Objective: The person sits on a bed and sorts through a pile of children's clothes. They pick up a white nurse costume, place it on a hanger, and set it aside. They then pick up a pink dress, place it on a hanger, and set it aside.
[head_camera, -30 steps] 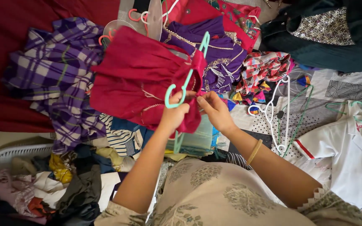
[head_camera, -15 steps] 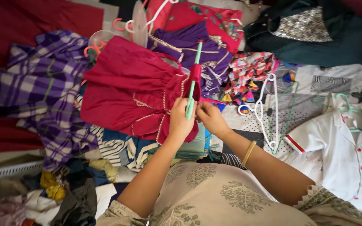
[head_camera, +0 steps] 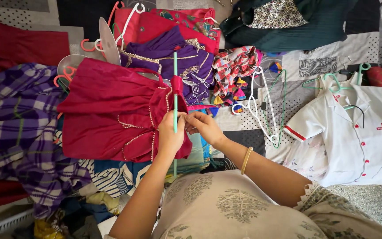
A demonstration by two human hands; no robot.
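A small crimson dress (head_camera: 111, 115) with gold trim lies spread in front of me, one shoulder strap looped over a mint green plastic hanger (head_camera: 175, 84). My left hand (head_camera: 171, 137) grips the hanger and the dress fabric near the neckline. My right hand (head_camera: 202, 126), with a gold bangle at the wrist, pinches the dress edge right beside the hanger. The hanger's lower part is hidden behind my left hand and the dress.
A purple embroidered dress (head_camera: 173, 62) lies just behind. Purple plaid cloth (head_camera: 14, 128) lies left, a white red-trimmed shirt (head_camera: 354, 132) on a hanger right, loose white and green hangers (head_camera: 266, 110) between. Dark garments (head_camera: 288, 22) sit at the back. A white basket (head_camera: 1, 223) is at bottom left.
The hanger turned from flat to edge-on and upright. Both hands stayed on the dress neckline. The view shifted, so the dress and piles moved down and left in the picture.
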